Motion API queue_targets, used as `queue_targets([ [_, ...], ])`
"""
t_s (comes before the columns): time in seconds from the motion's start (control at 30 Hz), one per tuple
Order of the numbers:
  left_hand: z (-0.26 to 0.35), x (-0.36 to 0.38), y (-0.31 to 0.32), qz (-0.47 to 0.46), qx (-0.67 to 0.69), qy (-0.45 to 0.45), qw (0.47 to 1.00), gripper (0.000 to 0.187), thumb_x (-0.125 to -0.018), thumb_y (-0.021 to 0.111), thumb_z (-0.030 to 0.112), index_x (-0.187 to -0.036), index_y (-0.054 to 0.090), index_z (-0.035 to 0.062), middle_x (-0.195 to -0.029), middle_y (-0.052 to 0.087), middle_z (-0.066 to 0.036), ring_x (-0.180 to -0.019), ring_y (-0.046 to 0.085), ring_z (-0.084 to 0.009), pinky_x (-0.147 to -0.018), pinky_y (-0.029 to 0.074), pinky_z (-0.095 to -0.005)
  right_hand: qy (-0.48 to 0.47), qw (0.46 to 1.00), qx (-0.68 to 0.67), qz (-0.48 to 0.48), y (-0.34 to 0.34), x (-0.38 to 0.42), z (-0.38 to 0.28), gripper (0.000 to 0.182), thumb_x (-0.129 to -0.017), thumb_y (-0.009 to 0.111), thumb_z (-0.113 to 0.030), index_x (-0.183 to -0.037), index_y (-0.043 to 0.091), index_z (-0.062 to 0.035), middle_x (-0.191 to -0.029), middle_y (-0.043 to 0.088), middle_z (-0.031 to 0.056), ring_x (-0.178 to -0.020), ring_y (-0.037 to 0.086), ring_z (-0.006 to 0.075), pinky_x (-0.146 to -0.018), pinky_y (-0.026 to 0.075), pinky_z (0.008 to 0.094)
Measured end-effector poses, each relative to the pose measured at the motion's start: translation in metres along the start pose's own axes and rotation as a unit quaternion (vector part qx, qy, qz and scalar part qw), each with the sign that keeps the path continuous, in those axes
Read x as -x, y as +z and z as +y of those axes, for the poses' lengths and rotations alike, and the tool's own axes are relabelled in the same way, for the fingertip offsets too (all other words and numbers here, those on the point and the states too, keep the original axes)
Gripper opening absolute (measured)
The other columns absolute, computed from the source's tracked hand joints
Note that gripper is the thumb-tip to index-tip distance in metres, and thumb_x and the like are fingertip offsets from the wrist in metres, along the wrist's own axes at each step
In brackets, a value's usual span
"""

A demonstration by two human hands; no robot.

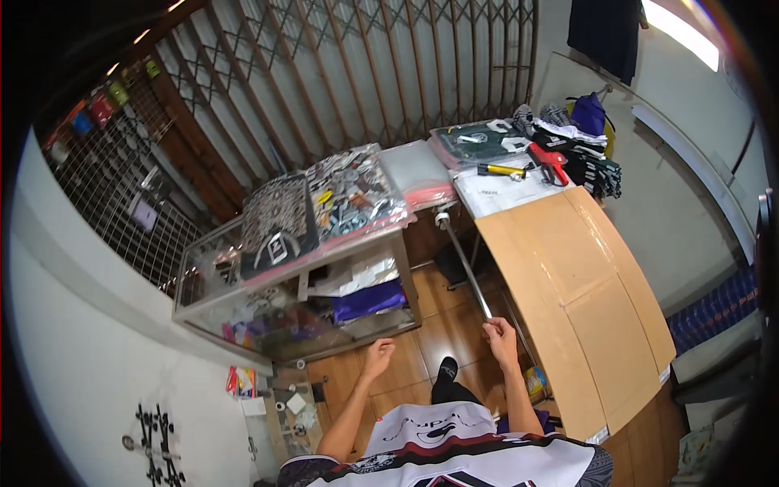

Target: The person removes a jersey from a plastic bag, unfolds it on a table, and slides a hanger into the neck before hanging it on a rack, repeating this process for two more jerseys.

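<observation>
My right hand is closed round the near end of a shiny metal pole. The pole slants away from me through the gap between the glass display case and the cardboard-topped table. At its far end is a white round fitting, near the edge of the counter. My left hand hangs over the tiled floor in front of the case, its fingers loosely bent, and nothing shows in it.
Cardboard covers the table at right. Behind it lie a red tape dispenser, a yellow-and-black tool and folded clothes. Bagged garments cover the glass case. A folding metal gate closes the back.
</observation>
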State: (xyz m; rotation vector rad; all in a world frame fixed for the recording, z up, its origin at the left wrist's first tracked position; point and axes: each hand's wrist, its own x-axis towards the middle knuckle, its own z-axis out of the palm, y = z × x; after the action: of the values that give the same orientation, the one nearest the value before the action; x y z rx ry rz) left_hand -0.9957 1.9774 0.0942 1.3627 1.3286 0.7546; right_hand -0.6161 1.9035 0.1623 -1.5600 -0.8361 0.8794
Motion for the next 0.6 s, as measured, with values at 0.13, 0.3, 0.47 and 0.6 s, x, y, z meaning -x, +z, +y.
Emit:
queue_targets([
  [0.13,0.142,-0.064,0.041,-0.136,-0.025,0.121,0.983,0.035,-0.102,0.07,0.021,-0.131,0.066,0.0022,-0.112,0.076,-0.011,-0.103,0.072,-0.0188,-0.089,0.057,-0.0329,-0.095,0.994,-0.012,0.055,0.0,-0.08,-0.085,0.024,-0.102,0.068,-0.015,-0.119,0.068,0.0021,-0.101,0.073,0.0062,-0.091,0.068,0.0117,-0.081,0.056,0.0254],
  [0.3,0.312,-0.136,0.053,-0.223,-0.081,0.221,0.946,0.036,-0.102,0.07,0.019,-0.133,0.065,0.0022,-0.116,0.075,-0.012,-0.105,0.071,-0.0183,-0.093,0.056,-0.0342,-0.176,0.941,0.255,0.135,-0.006,-0.155,-0.149,0.033,-0.096,0.069,-0.011,-0.126,0.065,0.001,-0.126,0.068,0.0238,-0.121,0.065,0.0358,-0.104,0.051,0.0461],
  [0.47,0.42,-0.252,0.065,-0.279,-0.136,0.332,0.891,0.037,-0.099,0.073,0.019,-0.131,0.066,0.0027,-0.118,0.075,-0.01,-0.11,0.071,-0.0211,-0.096,0.056,-0.0369,-0.112,0.882,0.417,0.186,0.002,-0.207,-0.128,0.057,-0.097,0.069,-0.028,-0.145,0.055,-0.001,-0.157,0.043,0.0301,-0.149,0.032,0.0526,-0.12,0.026,0.0665],
  [0.6,0.443,-0.393,0.095,-0.292,-0.164,0.387,0.859,0.035,-0.1,0.071,0.02,-0.131,0.067,0.0028,-0.118,0.075,-0.011,-0.108,0.071,-0.0212,-0.094,0.056,-0.037,-0.042,0.846,0.493,0.198,0.011,-0.229,-0.116,0.069,-0.101,0.061,-0.047,-0.155,0.05,-0.0053,-0.168,0.031,0.0278,-0.157,0.02,0.051,-0.122,0.015,0.0713],
])
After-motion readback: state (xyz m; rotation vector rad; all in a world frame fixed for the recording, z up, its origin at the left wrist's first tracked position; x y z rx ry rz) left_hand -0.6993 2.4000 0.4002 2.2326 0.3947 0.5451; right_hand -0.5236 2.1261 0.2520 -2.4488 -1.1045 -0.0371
